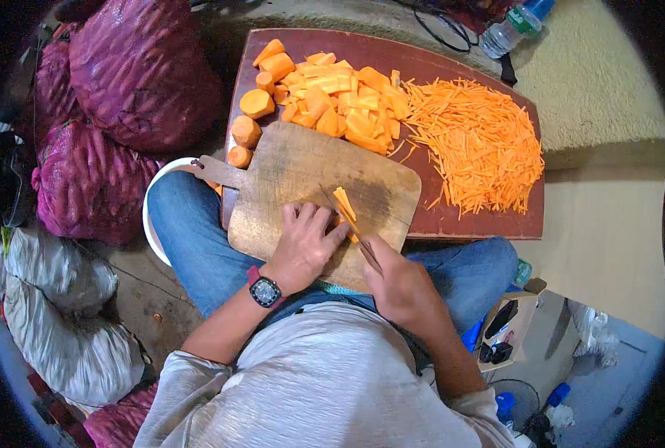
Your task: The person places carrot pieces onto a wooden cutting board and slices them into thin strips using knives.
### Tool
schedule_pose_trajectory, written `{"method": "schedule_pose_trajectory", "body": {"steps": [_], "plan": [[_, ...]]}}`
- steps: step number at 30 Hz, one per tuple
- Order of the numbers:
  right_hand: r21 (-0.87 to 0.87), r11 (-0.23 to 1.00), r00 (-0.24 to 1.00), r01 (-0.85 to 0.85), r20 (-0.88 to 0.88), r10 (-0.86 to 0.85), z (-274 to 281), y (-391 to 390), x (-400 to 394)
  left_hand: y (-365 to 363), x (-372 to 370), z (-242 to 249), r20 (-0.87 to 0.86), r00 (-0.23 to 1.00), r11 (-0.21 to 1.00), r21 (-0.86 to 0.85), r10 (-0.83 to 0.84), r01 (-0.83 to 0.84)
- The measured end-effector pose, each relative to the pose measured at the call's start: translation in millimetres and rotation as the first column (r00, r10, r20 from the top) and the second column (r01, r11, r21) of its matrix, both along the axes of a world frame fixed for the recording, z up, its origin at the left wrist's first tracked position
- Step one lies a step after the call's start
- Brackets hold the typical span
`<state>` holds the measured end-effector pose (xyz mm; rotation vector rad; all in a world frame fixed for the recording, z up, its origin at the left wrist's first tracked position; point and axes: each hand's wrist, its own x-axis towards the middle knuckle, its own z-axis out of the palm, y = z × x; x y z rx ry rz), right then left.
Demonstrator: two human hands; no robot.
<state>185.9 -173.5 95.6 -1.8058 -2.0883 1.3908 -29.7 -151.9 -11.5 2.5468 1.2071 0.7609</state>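
Observation:
My left hand, with a watch on its wrist, is pressed on a piece of carrot on the wooden cutting board, its fingers curled and mostly covering the piece. My right hand is closed round the handle of a knife, whose blade points up and left beside my left fingertips. Thin carrot slices lie against the blade on its far side. The board rests partly on the dark red table and partly over my lap.
Behind the board, the red table bears carrot chunks and a heap of shredded carrot. Purple mesh sacks and white sacks stand at left. A plastic bottle lies at the top right.

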Motion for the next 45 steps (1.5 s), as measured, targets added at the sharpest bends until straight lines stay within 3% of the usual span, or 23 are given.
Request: {"method": "schedule_pose_trajectory", "body": {"steps": [4,7,13,15,19,25,30,37,40,43,45], "plan": [[0.009,0.998,0.998,0.069,-0.011,-0.069,1,-29,15,-2,0,0,0.002,1.0,1.0,-0.013,0.013,-0.013],[0.12,0.989,0.991,0.088,-0.107,-0.075,-13,-17,7,0,2,-2,-0.003,1.0,1.0,-0.004,0.005,-0.005],[0.092,0.996,0.999,-0.011,-0.032,0.014,-4,-7,4,2,1,0,0.024,1.0,1.0,0.02,0.016,-0.017],[0.088,0.993,0.996,0.074,-0.054,-0.07,8,-24,11,0,-1,3,0.004,1.0,1.0,-0.003,-0.001,0.001],[0.127,0.988,0.991,0.089,-0.106,-0.076,-14,-16,3,0,1,-2,0.028,1.0,1.0,-0.001,0.004,-0.004],[0.035,0.999,1.0,-0.003,-0.01,0.004,1,-1,-6,0,1,-2,0.003,1.0,0.999,0.042,0.023,-0.024],[0.133,0.99,0.995,0.049,-0.092,-0.037,0,-32,14,-2,0,1,0.008,1.0,0.999,0.044,0.009,-0.009],[0.164,0.986,0.999,-0.024,-0.041,0.031,-7,0,-2,-2,3,-2,-0.003,1.0,0.999,0.04,0.026,-0.025],[0.078,0.997,0.999,0.006,-0.043,-0.003,0,-23,12,-3,1,-1,-0.015,1.0,0.999,0.042,0.023,-0.022],[0.127,0.991,0.998,0.049,-0.049,-0.043,-10,-25,12,-3,1,-3,-0.014,1.0,1.0,0.029,-0.002,0.002],[0.206,0.979,0.996,0.002,-0.091,0.017,-21,-3,1,-3,2,-5,0.02,1.0,0.999,0.047,0.011,-0.012]]}}
